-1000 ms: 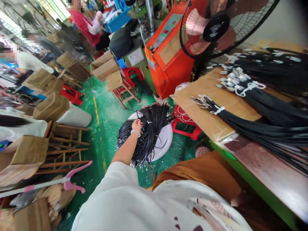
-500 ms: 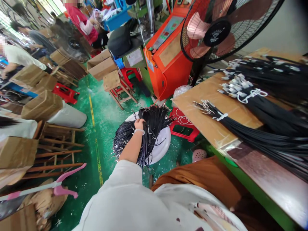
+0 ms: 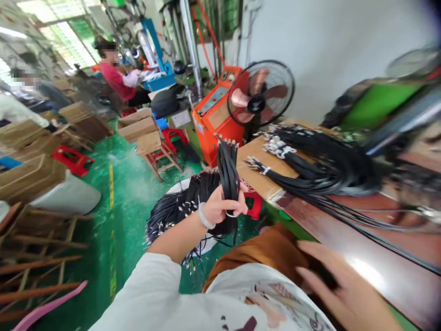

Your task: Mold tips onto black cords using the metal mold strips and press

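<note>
The left hand (image 3: 220, 207) has its grip closed around a bunch of thin black cables with metal-tipped ends (image 3: 228, 171), held upright so the tips point to about 12 o'clock above the fist. The bunch runs through the curled fingers, with the lower lengths trailing down past the palm toward 6 o'clock, so the grip sits roughly midway along it.

Judging by how things lie, one handful is already clear of the big heap of loose black cables (image 3: 179, 207), which lies on a round white stool top (image 3: 179, 186) just at 9 o'clock of the hand and below it. Most of that heap remains there. The held bunch is not yet on the brown-topped bench (image 3: 344, 239), which stands at 3 o'clock and carries tied bundles of black cables with white ties (image 3: 310, 161) at its far end.

The right hand (image 3: 337, 289) is blurred at the lower right, fingers spread and holding nothing, over the near edge of the bench and beside an orange-brown cloth (image 3: 272, 248) on the lap.
</note>
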`<state>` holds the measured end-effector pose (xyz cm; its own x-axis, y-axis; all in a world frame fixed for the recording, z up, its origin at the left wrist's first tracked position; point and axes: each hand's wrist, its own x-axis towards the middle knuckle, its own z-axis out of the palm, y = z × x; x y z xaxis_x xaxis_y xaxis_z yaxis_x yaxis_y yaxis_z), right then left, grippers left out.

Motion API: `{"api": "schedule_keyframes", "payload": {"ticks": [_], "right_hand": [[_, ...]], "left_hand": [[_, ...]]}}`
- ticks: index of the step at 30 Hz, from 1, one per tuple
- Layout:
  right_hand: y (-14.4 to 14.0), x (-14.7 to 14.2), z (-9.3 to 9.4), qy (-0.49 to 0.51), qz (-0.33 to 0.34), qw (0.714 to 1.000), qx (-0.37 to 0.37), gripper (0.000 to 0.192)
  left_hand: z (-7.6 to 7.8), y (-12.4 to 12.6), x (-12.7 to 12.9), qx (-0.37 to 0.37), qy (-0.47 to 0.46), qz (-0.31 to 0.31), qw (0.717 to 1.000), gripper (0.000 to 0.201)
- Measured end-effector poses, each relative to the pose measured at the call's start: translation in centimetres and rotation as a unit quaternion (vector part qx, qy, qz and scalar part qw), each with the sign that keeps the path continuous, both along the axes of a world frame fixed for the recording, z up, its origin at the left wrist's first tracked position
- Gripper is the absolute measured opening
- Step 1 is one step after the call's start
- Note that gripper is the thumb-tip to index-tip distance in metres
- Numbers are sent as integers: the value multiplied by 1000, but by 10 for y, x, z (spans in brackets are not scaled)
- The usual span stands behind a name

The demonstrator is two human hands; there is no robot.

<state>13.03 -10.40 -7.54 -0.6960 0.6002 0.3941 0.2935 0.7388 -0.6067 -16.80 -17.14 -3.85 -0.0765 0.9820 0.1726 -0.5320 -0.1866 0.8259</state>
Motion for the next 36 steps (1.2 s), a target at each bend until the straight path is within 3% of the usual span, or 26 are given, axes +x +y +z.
{"api": "schedule_keyframes", "payload": {"ticks": [3, 7, 11, 15, 19, 22, 24, 26, 27, 29, 31, 33, 34, 36], "right_hand": [[-17, -56, 6, 34, 16, 998, -46, 70], [-14, -91, 11, 145, -42, 976, -156, 29], [2, -79, 6, 184, -73, 966, -165, 31], [10, -72, 8, 232, -135, 947, -179, 37], [9, -66, 24, 279, -147, 930, -189, 41], [7, -53, 41, 315, -145, 917, -197, 41], [5, -42, 53, 351, -139, 904, -202, 42], [4, -30, 68, 393, -134, 888, -198, 43], [2, -24, 75, 418, -135, 878, -192, 43], [-3, -12, 91, 479, -130, 848, -187, 42], [-11, 2, 105, 536, -109, 811, -209, 39], [-17, 19, 114, 569, -102, 777, -249, 41], [-20, 29, 116, 579, -110, 763, -267, 44], [-24, 51, 117, 602, -141, 731, -287, 48]], "left_hand": [[42, 17, 48, 110, 47, -61, 991, 41], [96, 42, 78, 143, 25, -77, 986, 36], [140, 66, 90, 142, 15, -113, 983, 35], [162, 80, 133, 153, 31, -91, 984, 26], [182, 85, 185, 169, 118, -109, 973, 15], [203, 86, 196, 191, 120, -120, 967, 7], [208, 86, 191, 221, 130, -191, 947, 12], [194, 87, 181, 251, 152, -269, 917, 31], [178, 87, 177, 256, 164, -284, 909, 42], [130, 85, 173, 236, 211, -268, 910, 63], [74, 78, 177, 196, 325, -245, 892, 72], [28, 65, 184, 151, 459, -215, 849, 44], [12, 57, 187, 132, 497, -206, 832, 34], [-3, 40, 190, 99, 545, -210, 806, 22]]}}
